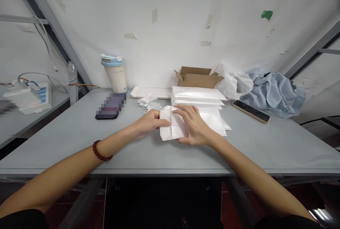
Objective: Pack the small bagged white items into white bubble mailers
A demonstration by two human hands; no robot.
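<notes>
A small white bubble mailer (pixel 166 131) is held between both hands above the grey table. My left hand (pixel 150 121) pinches its left edge, thumb on top. My right hand (pixel 193 124) grips its right side, with the thumb underneath and the fingers over the top. Behind and to the right lie a stack of flat white mailers (pixel 198 94) and loose bubble mailers (pixel 216 121). Several small clear plastic packets (pixel 147 101) lie just behind my left hand.
An open cardboard box (pixel 200 79), a white plastic bag (pixel 232 82) and blue cloth (pixel 275 92) stand at the back. A phone (pixel 251 111) lies right, a dark phone (pixel 111 106) left, near a cup (pixel 116 74). A white tray (pixel 135 92) rests by the wall.
</notes>
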